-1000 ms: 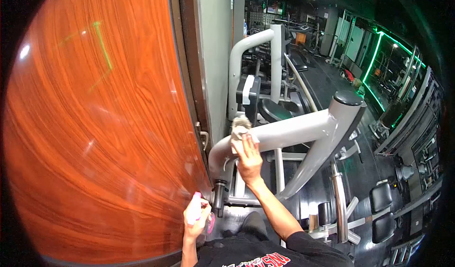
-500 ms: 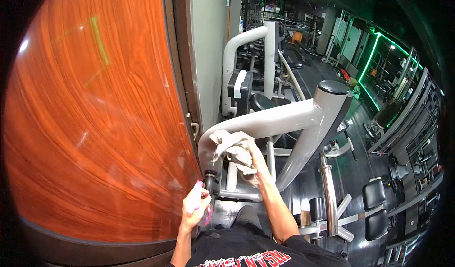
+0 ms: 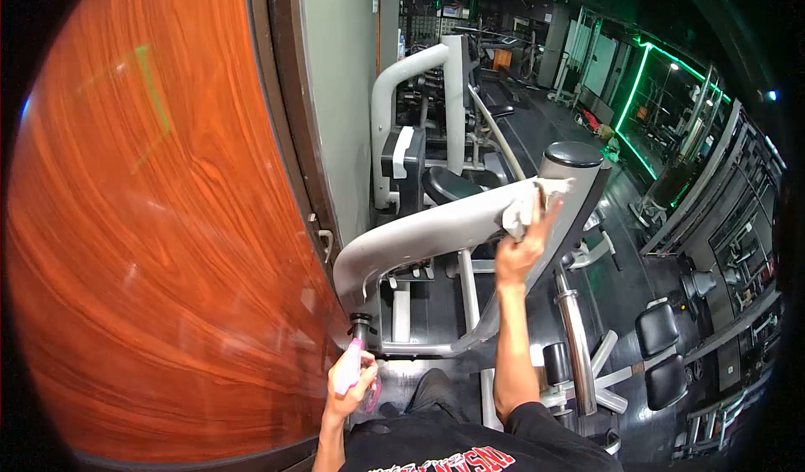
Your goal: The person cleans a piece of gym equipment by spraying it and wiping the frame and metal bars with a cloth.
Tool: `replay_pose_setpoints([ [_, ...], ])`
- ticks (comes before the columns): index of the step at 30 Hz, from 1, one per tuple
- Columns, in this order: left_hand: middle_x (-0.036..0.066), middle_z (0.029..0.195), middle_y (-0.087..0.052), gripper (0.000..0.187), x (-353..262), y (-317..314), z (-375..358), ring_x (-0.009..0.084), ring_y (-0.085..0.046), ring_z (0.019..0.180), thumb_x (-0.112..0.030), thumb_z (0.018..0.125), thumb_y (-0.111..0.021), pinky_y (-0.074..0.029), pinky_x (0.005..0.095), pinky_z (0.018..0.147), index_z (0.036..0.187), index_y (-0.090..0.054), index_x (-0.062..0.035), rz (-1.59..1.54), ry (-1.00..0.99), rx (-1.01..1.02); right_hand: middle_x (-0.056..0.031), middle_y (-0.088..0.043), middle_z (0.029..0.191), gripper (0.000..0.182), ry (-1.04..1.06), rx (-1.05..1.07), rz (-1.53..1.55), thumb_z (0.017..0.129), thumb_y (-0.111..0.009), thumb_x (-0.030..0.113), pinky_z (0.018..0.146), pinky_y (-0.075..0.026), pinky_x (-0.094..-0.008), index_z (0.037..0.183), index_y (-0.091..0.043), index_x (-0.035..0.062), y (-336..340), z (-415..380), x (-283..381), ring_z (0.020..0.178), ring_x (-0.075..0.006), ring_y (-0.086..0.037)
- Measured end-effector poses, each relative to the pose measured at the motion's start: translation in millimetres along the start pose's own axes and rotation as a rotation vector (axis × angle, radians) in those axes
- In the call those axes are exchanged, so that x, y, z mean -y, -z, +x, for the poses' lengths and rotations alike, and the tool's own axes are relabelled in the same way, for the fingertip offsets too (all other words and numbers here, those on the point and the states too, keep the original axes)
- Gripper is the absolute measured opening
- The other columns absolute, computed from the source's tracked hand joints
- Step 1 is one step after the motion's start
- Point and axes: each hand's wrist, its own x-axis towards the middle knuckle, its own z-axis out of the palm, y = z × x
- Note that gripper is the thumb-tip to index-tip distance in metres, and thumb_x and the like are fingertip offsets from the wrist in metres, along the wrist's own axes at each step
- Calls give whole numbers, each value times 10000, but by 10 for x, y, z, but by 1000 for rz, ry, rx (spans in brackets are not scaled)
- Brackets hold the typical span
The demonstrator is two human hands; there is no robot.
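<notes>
A crumpled whitish cloth [image 3: 521,212] lies under my right hand [image 3: 521,254], whose fingers press it against the grey tubular frame [image 3: 436,225] of a gym machine, close to its thick black-capped post [image 3: 573,155]. Low on the left, my left hand [image 3: 355,381] is wrapped round a spray bottle [image 3: 348,370] with a white and pink head; its pinkish body shows partly below the fingers. The bottle is near the black knob [image 3: 360,319] at the frame's lower end.
A glossy wood-grain door [image 3: 168,246] with a small handle [image 3: 326,244] stands close on my left. Ahead is a black padded seat [image 3: 453,185]. To the right are a chrome bar [image 3: 577,350] and black pads [image 3: 656,329] of another machine.
My right hand and the cloth have moved right and up along the frame, from its curved left end to near the post. My left hand still holds the spray bottle, slightly lower.
</notes>
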Motion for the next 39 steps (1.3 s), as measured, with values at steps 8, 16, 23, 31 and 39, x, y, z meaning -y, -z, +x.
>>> replay_pose_setpoints([
  [8,50,752,-587,144,-41,-77,96,97,-569,583,-34,858,-612,-460,223,544,980,-561,25,-24,-79,-45,-318,-296,1410,491,141,468,193,641,-597,-100,1115,-260,-455,1111,-584,43,-509,-1288,530,1337,-406,-294],
  [16,51,763,-582,150,-28,-200,54,95,-573,581,-21,850,-614,-470,231,548,979,-560,33,12,-66,14,-133,-579,1218,574,-290,500,711,662,-482,-118,988,-397,-319,1220,-545,-4,65,-921,418,1152,-240,-536],
  [23,87,820,-579,173,49,-192,-66,134,-581,578,-72,848,-619,-503,267,573,976,-535,9,-60,-7,-3,-264,-439,1353,508,-69,-91,123,823,-501,24,1082,-289,-429,1330,-483,51,45,-31,36,1314,-393,-356],
  [31,69,773,-575,126,125,-287,-35,122,-574,568,-13,853,-593,-489,257,559,960,-541,28,-61,2,16,-275,-460,1322,636,-277,414,326,713,-475,-87,992,-406,-404,1327,-495,78,-315,-1501,177,1256,-374,-440],
  [39,88,839,-571,171,190,-397,-44,135,-581,573,-77,856,-603,-516,289,615,983,-528,11,-10,-6,43,-126,-615,1115,391,-730,-221,652,801,-545,-9,896,-440,-316,1190,-549,-40,29,-1151,-11,1018,-207,-580],
])
